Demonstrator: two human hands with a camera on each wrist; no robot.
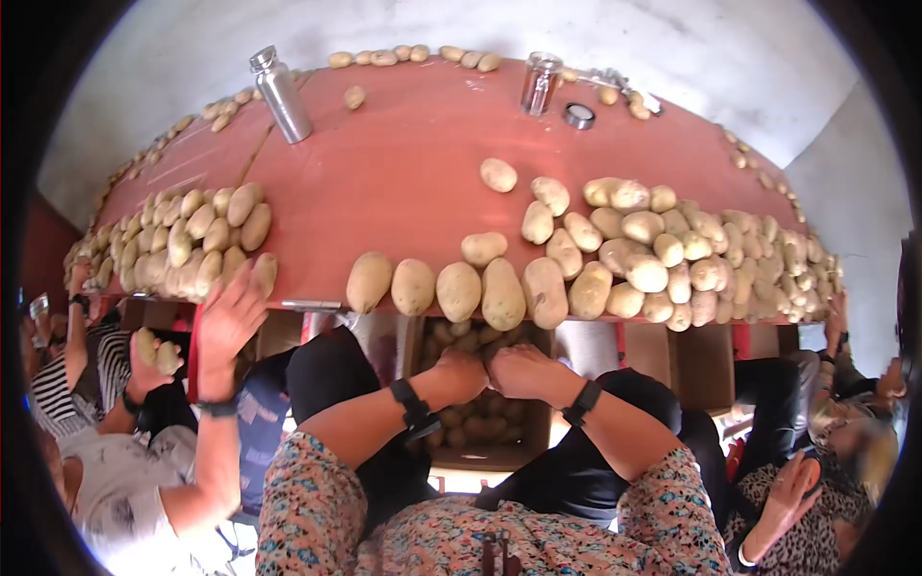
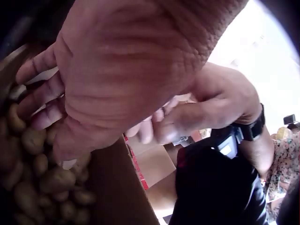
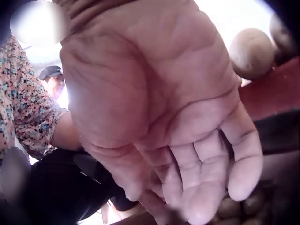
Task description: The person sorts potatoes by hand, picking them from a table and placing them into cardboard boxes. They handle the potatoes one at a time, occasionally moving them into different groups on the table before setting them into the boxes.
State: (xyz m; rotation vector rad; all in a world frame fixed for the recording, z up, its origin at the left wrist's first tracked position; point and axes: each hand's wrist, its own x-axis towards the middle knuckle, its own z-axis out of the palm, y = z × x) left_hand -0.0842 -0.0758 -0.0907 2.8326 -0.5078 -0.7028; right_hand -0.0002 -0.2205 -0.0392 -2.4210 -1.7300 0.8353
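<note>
My left hand (image 1: 459,376) and right hand (image 1: 523,372) meet knuckle to knuckle over a cardboard box (image 2: 117,183) between the knees. Loose potatoes (image 2: 51,180) fill the bottom of this box. In the left wrist view the left fingers (image 2: 42,96) hang relaxed over the potatoes, and no object shows in that hand. The right wrist view shows the right palm with loosely bent fingers (image 3: 206,197), also holding nothing. Just beyond both hands, a row of large potatoes (image 1: 502,295) lines the near edge of the red table (image 1: 384,182).
Potato heaps lie right (image 1: 711,259) and left (image 1: 192,235) on the table. Farther back stand a metal bottle (image 1: 280,94) and a glass jar (image 1: 542,84), its lid (image 1: 579,116) beside it. A neighbour's raised hand (image 1: 230,312) is at the left heap. People sit close on both sides.
</note>
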